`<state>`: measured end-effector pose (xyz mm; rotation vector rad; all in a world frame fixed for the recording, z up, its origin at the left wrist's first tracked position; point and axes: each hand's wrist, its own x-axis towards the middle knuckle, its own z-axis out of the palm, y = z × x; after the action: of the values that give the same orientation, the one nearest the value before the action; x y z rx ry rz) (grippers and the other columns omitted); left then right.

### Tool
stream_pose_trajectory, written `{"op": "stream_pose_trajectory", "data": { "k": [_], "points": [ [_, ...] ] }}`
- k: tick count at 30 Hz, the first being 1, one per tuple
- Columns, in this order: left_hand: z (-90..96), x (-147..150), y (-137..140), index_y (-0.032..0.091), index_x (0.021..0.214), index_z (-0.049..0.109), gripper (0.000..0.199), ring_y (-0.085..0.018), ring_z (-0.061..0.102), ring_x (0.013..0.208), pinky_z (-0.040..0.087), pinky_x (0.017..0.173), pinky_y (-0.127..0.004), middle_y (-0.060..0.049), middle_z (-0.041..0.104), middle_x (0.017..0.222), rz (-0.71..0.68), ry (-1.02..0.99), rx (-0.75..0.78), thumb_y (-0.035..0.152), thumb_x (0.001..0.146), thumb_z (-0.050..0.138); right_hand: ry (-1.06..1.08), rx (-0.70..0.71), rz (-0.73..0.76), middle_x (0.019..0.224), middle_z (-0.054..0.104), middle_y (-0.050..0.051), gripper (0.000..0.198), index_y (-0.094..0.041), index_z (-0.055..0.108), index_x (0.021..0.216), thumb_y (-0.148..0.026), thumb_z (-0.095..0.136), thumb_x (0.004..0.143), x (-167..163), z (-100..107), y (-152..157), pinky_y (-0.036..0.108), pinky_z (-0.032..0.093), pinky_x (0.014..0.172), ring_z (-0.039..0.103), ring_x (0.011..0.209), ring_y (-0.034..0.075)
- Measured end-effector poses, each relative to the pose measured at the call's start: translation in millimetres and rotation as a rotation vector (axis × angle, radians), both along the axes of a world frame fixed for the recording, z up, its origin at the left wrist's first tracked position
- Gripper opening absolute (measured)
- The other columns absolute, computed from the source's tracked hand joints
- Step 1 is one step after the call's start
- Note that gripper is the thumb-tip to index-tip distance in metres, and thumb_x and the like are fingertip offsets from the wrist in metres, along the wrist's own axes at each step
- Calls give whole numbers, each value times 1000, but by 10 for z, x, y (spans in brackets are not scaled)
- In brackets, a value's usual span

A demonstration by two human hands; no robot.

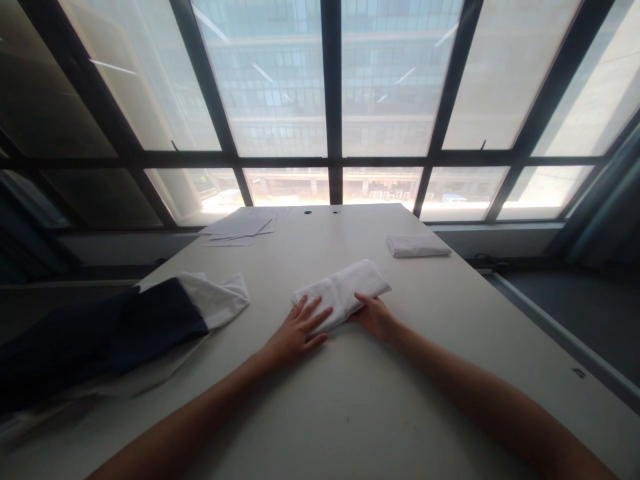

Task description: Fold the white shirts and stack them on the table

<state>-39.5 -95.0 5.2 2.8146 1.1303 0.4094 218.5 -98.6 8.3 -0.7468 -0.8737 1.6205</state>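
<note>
A white cloth folded into a flat rectangular bundle (345, 288) lies slantwise on the white table (350, 400). My left hand (299, 328) rests on the bundle's left end, fingers spread and flat. At its near right edge, my right hand (375, 317) grips the bundle with the thumb on top and the other fingers underneath, mostly hidden. The far right corner of the folded cloth looks slightly raised. What kind of cloth article it is, I cannot tell.
Another folded white cloth (419, 245) lies farther back on the right. Loose paper sheets (237, 230) are at the back left. A heap of dark blue and white cloth (155, 320) hangs over the left edge. Windows (280, 80) stand beyond the table.
</note>
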Motion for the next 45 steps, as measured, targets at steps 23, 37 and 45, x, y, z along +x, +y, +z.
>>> {"op": "stream_pose_trajectory", "data": {
  "k": [23,37,45],
  "points": [
    [600,59,191,12,126,64,60,-31,67,113,55,91,-37,-17,67,128,504,-1096,-1167,30,70,74,-527,-31,-203,98,77,10,58,-14,63,122,-22,82,68,908,49,445,27,55,62,70,79,21],
    [225,1039,844,16,135,59,48,-27,55,131,37,116,-43,-12,62,137,281,-734,-273,27,89,56,-643,102,-480,118,73,15,69,-13,61,131,-35,81,69,1672,72,486,39,59,84,69,106,29],
    [430,2378,1907,13,133,62,45,-26,58,127,41,114,-40,-13,64,136,143,-841,-261,16,89,56,-772,178,-898,104,76,15,69,-10,69,123,-37,82,61,2852,336,1241,42,59,82,72,94,30]
  ]
}}
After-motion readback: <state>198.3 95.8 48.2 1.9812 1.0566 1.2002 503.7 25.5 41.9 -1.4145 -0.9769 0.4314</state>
